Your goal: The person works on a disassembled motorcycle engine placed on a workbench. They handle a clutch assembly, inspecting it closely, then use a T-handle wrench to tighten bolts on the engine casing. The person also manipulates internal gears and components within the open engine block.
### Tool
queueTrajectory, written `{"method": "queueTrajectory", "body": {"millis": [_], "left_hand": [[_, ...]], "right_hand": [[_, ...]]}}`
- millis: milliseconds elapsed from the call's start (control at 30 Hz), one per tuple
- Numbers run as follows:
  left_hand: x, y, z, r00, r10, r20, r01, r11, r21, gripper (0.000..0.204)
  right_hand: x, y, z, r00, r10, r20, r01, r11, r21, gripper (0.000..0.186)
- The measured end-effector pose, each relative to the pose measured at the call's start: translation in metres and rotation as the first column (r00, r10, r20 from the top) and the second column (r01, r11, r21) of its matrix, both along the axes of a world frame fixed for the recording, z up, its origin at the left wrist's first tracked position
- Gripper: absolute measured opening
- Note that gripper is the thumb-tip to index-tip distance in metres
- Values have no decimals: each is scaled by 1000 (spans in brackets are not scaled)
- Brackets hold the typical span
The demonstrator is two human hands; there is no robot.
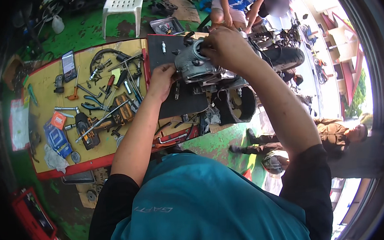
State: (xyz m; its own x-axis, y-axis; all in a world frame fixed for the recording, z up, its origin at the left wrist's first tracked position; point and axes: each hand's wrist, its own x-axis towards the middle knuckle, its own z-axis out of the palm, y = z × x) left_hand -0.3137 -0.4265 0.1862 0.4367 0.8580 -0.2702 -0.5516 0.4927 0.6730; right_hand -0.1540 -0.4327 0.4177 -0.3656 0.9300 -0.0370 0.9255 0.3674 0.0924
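A grey metal engine cylinder [196, 71] with an open round bore sits on the engine, at the right part of the bench. My left hand [164, 77] grips its left side, fingers curled against the metal. Over the far right rim of the bore is my right hand [226, 47], its fingers bent and reaching into the opening. Whatever the right fingertips hold, if anything, is hidden. Beneath lies a black mat [167, 106], with a spark plug [164, 47] on it beyond my left hand.
Left on the bench are a cordless power tool [87, 131], a smartphone [68, 66], pliers [93, 105], screwdrivers, an orange box [59, 120] and a blue packet [57, 139]. A white chair [124, 4] stands behind. A person [237, 3] sits close beyond the engine; another stands at right.
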Motion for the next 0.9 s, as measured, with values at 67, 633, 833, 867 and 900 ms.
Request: {"method": "queueTrajectory", "body": {"millis": [67, 633, 833, 867, 900], "left_hand": [[0, 0, 2, 1000, -19, 12, 20, 1000, -2, 25], [-3, 1, 5, 998, -7, -61, 9, 999, 31, 26], [-56, 6, 0, 988, 24, -150, -11, 996, 87, 32], [-78, -2, -4, 986, 53, -157, -37, 994, 102, 34], [-101, -12, -9, 985, 84, -153, -65, 990, 126, 35]], "right_hand": [[1, 1, -2, 1000, 7, -15, -6, 1000, 21, 22], [5, -7, -11, 993, -77, -88, 84, 994, 75, 24], [14, -37, 2, 915, -66, -397, 161, 964, 211, 27], [19, -56, 4, 888, -51, -456, 192, 944, 268, 24], [23, -79, 3, 858, -31, -513, 225, 920, 320, 21]]}}
